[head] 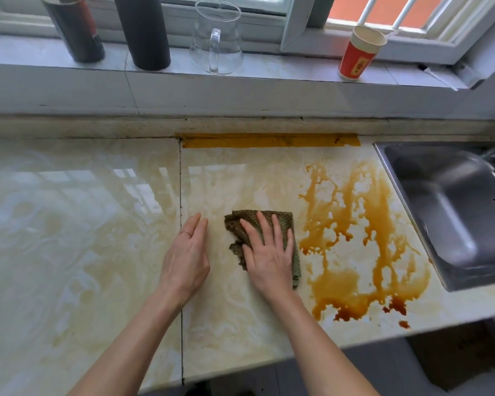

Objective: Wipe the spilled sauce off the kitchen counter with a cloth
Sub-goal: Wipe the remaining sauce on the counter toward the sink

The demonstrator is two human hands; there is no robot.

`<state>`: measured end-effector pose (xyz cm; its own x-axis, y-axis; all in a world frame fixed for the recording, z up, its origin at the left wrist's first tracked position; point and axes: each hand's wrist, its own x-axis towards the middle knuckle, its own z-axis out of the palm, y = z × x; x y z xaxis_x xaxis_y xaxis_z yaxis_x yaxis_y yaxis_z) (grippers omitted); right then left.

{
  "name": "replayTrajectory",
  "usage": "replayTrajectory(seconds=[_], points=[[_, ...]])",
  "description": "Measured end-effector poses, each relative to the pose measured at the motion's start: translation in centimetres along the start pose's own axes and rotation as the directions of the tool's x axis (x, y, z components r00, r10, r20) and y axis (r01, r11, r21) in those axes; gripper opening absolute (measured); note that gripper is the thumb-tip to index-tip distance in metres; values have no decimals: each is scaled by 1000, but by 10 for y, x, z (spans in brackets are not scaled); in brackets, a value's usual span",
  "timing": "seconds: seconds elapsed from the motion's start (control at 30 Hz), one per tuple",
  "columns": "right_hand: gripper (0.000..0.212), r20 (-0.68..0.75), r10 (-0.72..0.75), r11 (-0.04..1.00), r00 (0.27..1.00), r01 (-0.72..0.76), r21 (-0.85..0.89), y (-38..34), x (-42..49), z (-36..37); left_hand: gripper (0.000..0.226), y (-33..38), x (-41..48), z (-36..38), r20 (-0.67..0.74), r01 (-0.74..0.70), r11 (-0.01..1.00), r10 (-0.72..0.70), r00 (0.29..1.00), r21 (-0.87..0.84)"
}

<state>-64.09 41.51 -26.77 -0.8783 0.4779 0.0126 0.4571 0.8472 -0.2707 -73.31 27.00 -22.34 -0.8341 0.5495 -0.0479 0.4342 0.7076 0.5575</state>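
My right hand [269, 254] presses the cloth [233, 228] flat, fingers [263, 227] straight. My left hand [187, 252] lies open on the bench [69, 224]. The sauce [380, 212] is not wiped yet.

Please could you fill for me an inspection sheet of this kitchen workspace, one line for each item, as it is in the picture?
Surface: glossy marbled counter; brown sauce spill spread over its right part, near the sink.
Job's things: green woven cloth, crumpled, lying just left of the spill.
Clutter: on the window sill a dark bottle, a black cylinder, a glass jug and a red paper cup.
Grippers: left hand flat on bare counter, wearing a ring; right hand flat, pressing the cloth.
Cables: nothing seen.
Surroundings: steel sink at right; yellow tape strip along the counter's back edge.
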Motion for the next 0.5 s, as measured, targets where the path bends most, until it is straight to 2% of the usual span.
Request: replayTrajectory(seconds=[0.07, 0.2, 0.23, 0.33, 0.4, 0.5], points=[[53, 3, -38, 999, 999, 38, -14, -13, -19, 4, 61, 6, -11, 5, 12, 10, 1000, -10, 1000, 0], [52, 94, -289, 957, 953, 290, 1, 6, -43, -4, 59, 19, -28, 16, 26, 26, 1000, -26, 999, -18], [52, 105, -290, 957, 951, 290, 9, 14, -39, -6, 59, 20, -32, 18, 22, 23, 1000, -22, 1000, -13], [56, 102, -124, 992, 987, 123, 15, 21, -29, -10, 61, 20, -44, 19, 4, 25, 1000, -25, 1000, 3], [59, 95, -71, 998, 993, 70, 9, 10, -41, -9, 61, 21, -51, 20, 0, 29, 999, -29, 1000, 14], [55, 130, -242, 970, 962, 244, -1, 10, -72, -7, 59, 26, -59, 23, 18, 47, 999, -47, 999, 9]])
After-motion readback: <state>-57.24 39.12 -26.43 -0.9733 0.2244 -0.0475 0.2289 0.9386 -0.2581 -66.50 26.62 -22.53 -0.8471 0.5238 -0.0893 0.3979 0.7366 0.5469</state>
